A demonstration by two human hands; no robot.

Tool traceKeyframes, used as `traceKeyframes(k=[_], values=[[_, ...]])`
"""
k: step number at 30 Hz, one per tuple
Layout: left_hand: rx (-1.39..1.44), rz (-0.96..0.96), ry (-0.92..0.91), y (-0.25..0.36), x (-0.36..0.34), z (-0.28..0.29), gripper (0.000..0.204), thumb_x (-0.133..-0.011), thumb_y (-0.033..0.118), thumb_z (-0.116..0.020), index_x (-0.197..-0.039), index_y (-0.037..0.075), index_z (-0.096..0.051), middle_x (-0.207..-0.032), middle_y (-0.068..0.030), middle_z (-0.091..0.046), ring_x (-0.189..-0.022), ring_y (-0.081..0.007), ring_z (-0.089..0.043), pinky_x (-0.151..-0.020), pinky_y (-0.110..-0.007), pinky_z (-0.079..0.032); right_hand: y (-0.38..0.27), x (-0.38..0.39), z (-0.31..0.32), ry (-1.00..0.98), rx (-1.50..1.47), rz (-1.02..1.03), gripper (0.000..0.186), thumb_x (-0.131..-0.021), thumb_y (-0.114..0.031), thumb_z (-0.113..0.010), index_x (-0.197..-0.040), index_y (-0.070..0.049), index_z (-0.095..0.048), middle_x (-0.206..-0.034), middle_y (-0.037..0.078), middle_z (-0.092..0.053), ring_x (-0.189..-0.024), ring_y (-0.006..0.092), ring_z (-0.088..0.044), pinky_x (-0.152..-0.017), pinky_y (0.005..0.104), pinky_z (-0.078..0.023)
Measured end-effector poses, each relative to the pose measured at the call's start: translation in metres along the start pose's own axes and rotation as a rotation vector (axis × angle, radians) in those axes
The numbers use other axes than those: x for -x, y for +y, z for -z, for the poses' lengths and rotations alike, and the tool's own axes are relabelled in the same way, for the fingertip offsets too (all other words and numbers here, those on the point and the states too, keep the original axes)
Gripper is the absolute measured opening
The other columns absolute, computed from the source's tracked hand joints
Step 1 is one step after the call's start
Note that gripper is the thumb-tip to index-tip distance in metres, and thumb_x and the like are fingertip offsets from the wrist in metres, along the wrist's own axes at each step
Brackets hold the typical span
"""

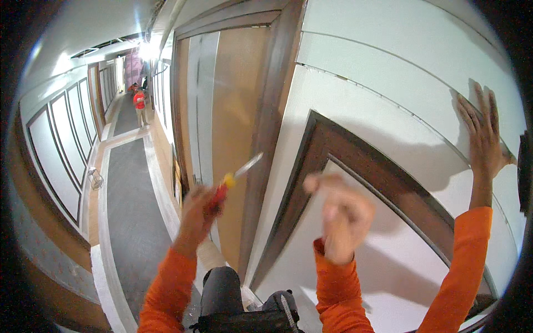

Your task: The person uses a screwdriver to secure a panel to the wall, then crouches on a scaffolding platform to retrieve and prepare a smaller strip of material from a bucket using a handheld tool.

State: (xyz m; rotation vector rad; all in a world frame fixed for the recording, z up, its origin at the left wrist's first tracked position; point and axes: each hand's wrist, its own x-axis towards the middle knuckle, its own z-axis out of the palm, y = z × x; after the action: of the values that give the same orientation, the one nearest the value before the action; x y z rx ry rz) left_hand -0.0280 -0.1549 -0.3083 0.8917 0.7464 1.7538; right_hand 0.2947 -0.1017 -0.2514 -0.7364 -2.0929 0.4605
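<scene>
My left hand (pixel 199 213) is closed around the red and yellow handle of a chisel (pixel 247 166). Its pale metal blade points up and right, in front of the brown door frame. My right hand (pixel 341 216) is raised in front of a wall panel with dark wooden trim (pixel 383 183). Motion blurs its fingers; one seems to stick out leftward, and I cannot make out anything held. Farther right, another person's hand (pixel 484 136), in an orange sleeve, lies flat on the white wall (pixel 388 94) with its fingers spread.
A tan door (pixel 239 83) stands in a brown frame (pixel 275 83) at the centre. To the left, a corridor with a dark grey floor strip (pixel 136 188) runs back to a person in red (pixel 140 102). A small wire-frame object (pixel 95 178) stands by the left wall.
</scene>
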Motion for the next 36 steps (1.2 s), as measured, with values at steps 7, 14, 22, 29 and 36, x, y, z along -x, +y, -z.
traceKeyframes(k=[7,14,22,29,36], values=[[0.356,0.460,0.174,-0.061,0.119,0.026,0.029,-0.103,0.032,-0.061,-0.114,0.004,-0.059,-0.091,-0.0084,-0.065,-0.065,-0.0129,-0.059,-0.058,-0.025,-0.051,-0.001,0.057,0.029,-0.092,-0.169,-0.272,0.008,-0.090,-0.012,-0.072,-0.096,-0.008,-0.075,-0.098,0.006,-0.069,-0.097,0.0240,-0.058,-0.086,0.0373,-0.046],[-0.293,0.113,-0.009,-0.049,0.127,0.026,0.042,-0.106,0.031,-0.056,-0.136,0.001,-0.055,-0.091,-0.0067,-0.064,-0.058,-0.0078,-0.053,-0.049,-0.021,-0.043,-0.013,0.051,-0.013,-0.027,-0.220,-0.162,0.007,-0.091,-0.011,-0.072,-0.096,-0.008,-0.074,-0.096,0.006,-0.069,-0.095,0.0240,-0.058,-0.083,0.0368,-0.046],[-0.237,0.186,-0.054,0.004,0.137,-0.014,0.036,-0.105,0.024,-0.059,-0.131,0.000,-0.067,-0.082,-0.0017,-0.066,-0.054,-0.0020,-0.045,-0.046,-0.018,-0.034,-0.044,0.035,-0.019,0.055,-0.012,0.132,0.006,-0.091,-0.010,-0.072,-0.096,-0.008,-0.074,-0.093,0.006,-0.069,-0.092,0.0239,-0.058,-0.081,0.0363,-0.047],[-0.333,0.186,-0.102,0.000,0.142,-0.018,0.033,-0.104,0.021,-0.062,-0.128,-0.001,-0.068,-0.081,-0.0026,-0.068,-0.054,-0.0017,-0.046,-0.047,-0.018,-0.034,-0.059,0.031,-0.009,0.084,0.162,0.277,0.005,-0.092,-0.009,-0.072,-0.097,-0.008,-0.074,-0.091,0.006,-0.069,-0.089,0.0239,-0.058,-0.079,0.0358,-0.047],[-0.297,0.214,-0.111,-0.007,0.138,-0.022,0.033,-0.103,0.021,-0.063,-0.127,-0.001,-0.069,-0.081,-0.0026,-0.068,-0.055,-0.0014,-0.046,-0.048,-0.018,-0.034,-0.059,0.026,0.000,0.059,0.233,0.323,0.005,-0.092,-0.008,-0.072,-0.097,-0.008,-0.074,-0.089,0.006,-0.068,-0.087,0.0239,-0.058,-0.076,0.0354,-0.047]])
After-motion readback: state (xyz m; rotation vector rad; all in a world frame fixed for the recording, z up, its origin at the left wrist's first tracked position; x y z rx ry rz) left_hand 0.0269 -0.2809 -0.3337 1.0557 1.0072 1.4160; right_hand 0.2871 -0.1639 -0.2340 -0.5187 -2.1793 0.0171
